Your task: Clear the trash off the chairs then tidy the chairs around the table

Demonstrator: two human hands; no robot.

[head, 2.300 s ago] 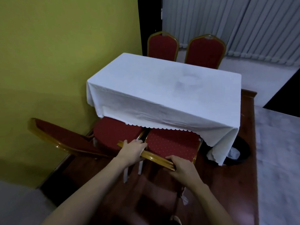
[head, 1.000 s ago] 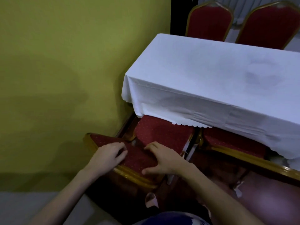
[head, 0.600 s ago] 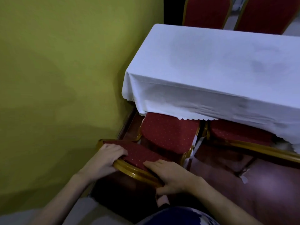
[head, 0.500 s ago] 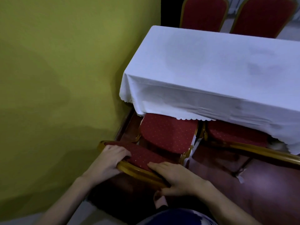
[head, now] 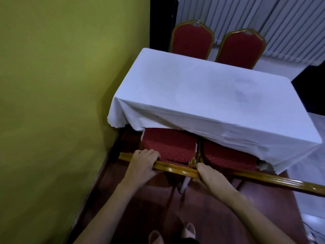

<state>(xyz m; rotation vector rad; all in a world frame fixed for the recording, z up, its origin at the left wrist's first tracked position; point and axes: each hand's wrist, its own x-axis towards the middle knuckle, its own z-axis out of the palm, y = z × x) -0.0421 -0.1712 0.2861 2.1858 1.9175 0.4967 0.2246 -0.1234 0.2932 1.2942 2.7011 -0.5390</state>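
A red chair with a gold frame, the near left chair (head: pixel 169 147), stands with its seat partly under the white-clothed table (head: pixel 202 95). My left hand (head: pixel 143 162) and my right hand (head: pixel 209 175) both grip the gold top rail of its backrest. Beside it on the right, the near right chair (head: pixel 228 156) is tucked under the tablecloth, its gold rail running to the right edge. Two more red chairs, far left (head: pixel 192 42) and far right (head: pixel 241 47), stand upright at the far side of the table. No trash shows on the visible seats.
A green wall (head: pixel 61 85) runs close along the left of the table and chair. The floor under me is dark red wood (head: pixel 202 213); my feet show at the bottom. White vertical blinds (head: pixel 263 23) hang at the back. Pale carpet lies to the right.
The near left chair has moved forward and squared up, its seat now farther under the tablecloth beside the right chair. My view has lifted. Both hands stay on its backrest.
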